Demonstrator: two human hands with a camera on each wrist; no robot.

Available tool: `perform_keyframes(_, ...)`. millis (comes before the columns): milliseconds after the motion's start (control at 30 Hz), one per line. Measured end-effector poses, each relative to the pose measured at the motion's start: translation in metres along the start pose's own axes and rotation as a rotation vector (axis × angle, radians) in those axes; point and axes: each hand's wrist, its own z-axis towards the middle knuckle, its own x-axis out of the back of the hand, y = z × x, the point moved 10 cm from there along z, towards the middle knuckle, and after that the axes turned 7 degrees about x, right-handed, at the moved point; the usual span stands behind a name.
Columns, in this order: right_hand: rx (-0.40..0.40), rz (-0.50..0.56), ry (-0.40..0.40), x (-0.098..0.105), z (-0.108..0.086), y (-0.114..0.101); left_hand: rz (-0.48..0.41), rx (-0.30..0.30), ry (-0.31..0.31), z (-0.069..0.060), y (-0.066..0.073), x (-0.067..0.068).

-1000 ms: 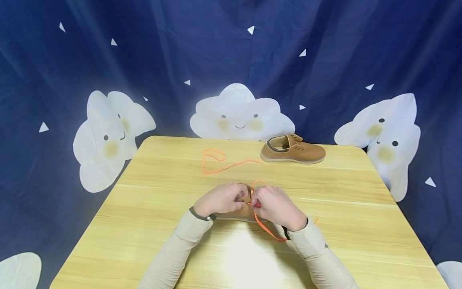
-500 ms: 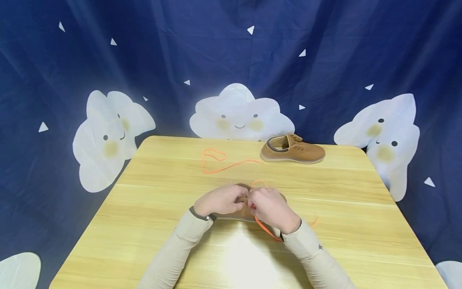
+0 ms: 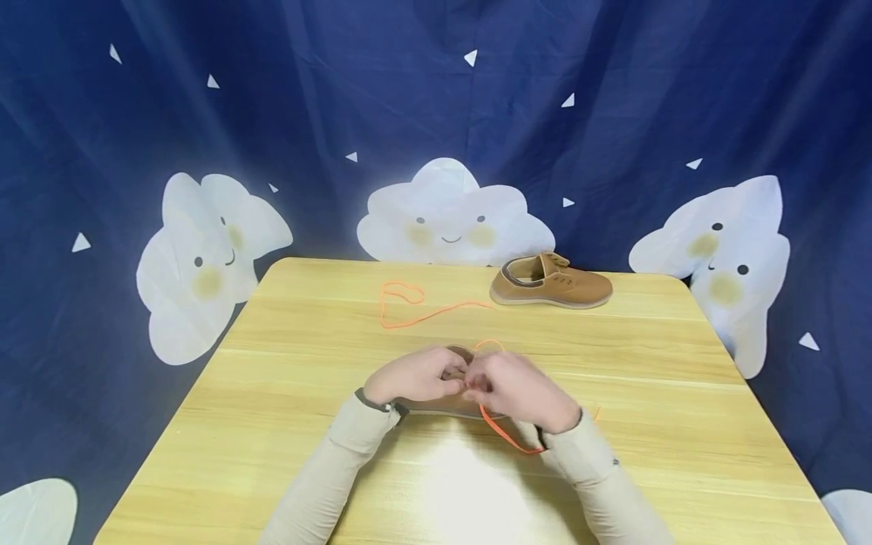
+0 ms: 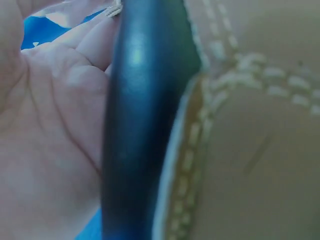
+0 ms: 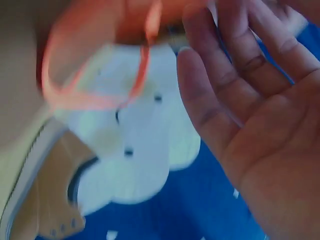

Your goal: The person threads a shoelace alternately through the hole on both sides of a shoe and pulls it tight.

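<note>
In the head view a brown shoe (image 3: pixel 443 407) lies between both hands, its opening turned up. My left hand (image 3: pixel 417 376) bends over it, fingers and thumb pinching the flap by the eyelets. In the left wrist view the shoe's stitched side (image 4: pixel 260 175) is close to the palm (image 4: pixel 55 125). At the same eyelets, my right hand (image 3: pixel 521 387) pinches the orange shoelace (image 3: pixel 500 431); the fingertips partly cover that spot. The lace hangs in a loop under the right hand. In the right wrist view the lace (image 5: pixel 142 70) is blurred beside the right hand (image 5: pixel 265 135).
A second brown shoe (image 3: pixel 553 282) without a lace stands at the table's back right. Left of it lies another orange shoelace (image 3: pixel 409 322), loosely curved. Behind the wooden table (image 3: pixel 272 424) hangs a dark blue curtain (image 3: pixel 436 91) with white clouds.
My right hand shifted left towards the left fingers, then swung slightly back right. The left hand stays on the shoe. The other shoe and loose lace have not moved.
</note>
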Motion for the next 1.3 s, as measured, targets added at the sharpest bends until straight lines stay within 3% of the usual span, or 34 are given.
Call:
perform_keyframes(67, -0.043, 0.054, 0.029, 0.014, -0.008, 0.014, 0.004, -0.003, -0.001, 0.001, 0.001, 0.000)
perform_keyframes(167, -0.180, 0.079, 0.019, 0.025, -0.025, 0.046, -0.005, 0.007, 0.000, 0.002, 0.001, 0.000)
perform_keyframes(267, -0.323, 0.109, -0.133, 0.009, -0.041, 0.078, -0.029, 0.029, 0.000, 0.003, -0.001, 0.000)
perform_keyframes(333, -0.374, 0.157, -0.242, -0.008, -0.047, 0.091, -0.040, 0.042, -0.001, 0.003, -0.003, -0.001)
perform_keyframes(433, -0.351, 0.249, -0.320, -0.028, -0.047, 0.097, -0.056, 0.043, 0.003, 0.003, -0.005, -0.002)
perform_keyframes(600, -0.260, 0.386, -0.319, -0.035, -0.041, 0.092, -0.101, 0.043, 0.016, 0.003, -0.005, -0.001)
perform_keyframes(733, -0.232, 0.406, -0.314, -0.033, -0.038, 0.090, -0.120, 0.079, 0.060, 0.005, -0.009, 0.001)
perform_keyframes(967, -0.253, 0.319, -0.313, -0.033, -0.038, 0.094, -0.205, 0.171, 0.216, 0.005, -0.021, 0.015)
perform_keyframes(1167, -0.296, 0.264, -0.317, -0.035, -0.038, 0.098, -0.240, 0.207, 0.374, 0.001, -0.024, 0.028)
perform_keyframes(1300, -0.287, 0.274, -0.310, -0.034, -0.038, 0.097, -0.332, 0.217, 0.477, -0.005, -0.025, 0.040)
